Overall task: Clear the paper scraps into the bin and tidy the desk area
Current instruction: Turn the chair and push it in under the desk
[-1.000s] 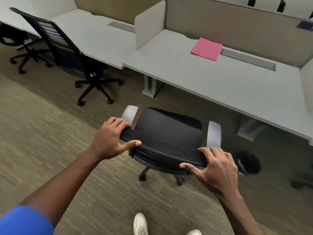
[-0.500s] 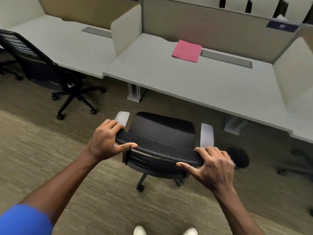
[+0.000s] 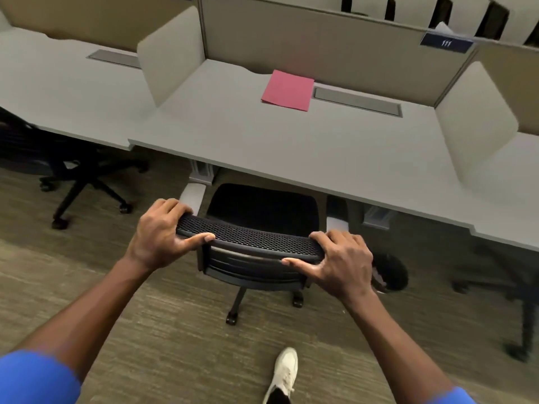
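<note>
A black office chair (image 3: 262, 211) with a mesh back and pale armrests stands at the grey desk (image 3: 291, 147), its seat front under the desk edge. My left hand (image 3: 163, 234) grips the left end of the backrest's top rim, thumb along the near side. At the right end of the same rim, my right hand (image 3: 341, 263) grips it too. A pink paper sheet (image 3: 287, 90) lies flat at the back of the desk. A round black bin (image 3: 390, 272) sits on the carpet under the desk, right of the chair, partly hidden by my right hand.
Beige partitions (image 3: 172, 56) wall the desk on three sides. A second black chair (image 3: 58, 170) stands at the neighbouring desk on the left. Another chair base (image 3: 510, 301) shows at the right. My white shoe (image 3: 284, 371) is on the carpet behind the chair.
The chair has rolled forward toward the desk with both hands on its backrest; its seat now reaches under the desk edge. My view has moved closer to the desk.
</note>
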Motion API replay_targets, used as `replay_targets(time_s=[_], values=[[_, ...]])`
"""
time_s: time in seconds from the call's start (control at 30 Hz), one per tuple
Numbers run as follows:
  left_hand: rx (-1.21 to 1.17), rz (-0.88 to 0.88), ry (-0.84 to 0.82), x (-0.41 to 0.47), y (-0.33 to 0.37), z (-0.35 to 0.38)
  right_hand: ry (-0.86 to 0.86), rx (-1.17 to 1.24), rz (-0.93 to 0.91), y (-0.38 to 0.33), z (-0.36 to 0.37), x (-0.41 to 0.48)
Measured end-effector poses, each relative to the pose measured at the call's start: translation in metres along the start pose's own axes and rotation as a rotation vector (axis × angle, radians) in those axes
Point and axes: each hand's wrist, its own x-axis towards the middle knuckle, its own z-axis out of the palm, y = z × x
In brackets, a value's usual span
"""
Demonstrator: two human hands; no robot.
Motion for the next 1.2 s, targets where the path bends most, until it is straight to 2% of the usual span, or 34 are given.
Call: replay_targets(time_s=[0.27, 0.4, 0.87, 1.2], values=[[0.046, -0.010, -0.060, 0.086, -0.022, 0.037, 0.012, 0.014, 0.012, 0.024, 0.024, 0.073], [0.022, -0.097, -0.044, 0.124, -0.024, 0.058, -0.005, 0.026, 0.021, 0.035, 0.035, 0.103], [-0.060, -0.162, -0.034, 0.207, -0.012, 0.106, 0.075, -0.025, 0.022, 0.093, 0.058, 0.177], [-0.127, -0.118, -0.049, 0.234, -0.013, 0.126, 0.247, 0.057, 0.121, 0.109, 0.067, 0.194]])
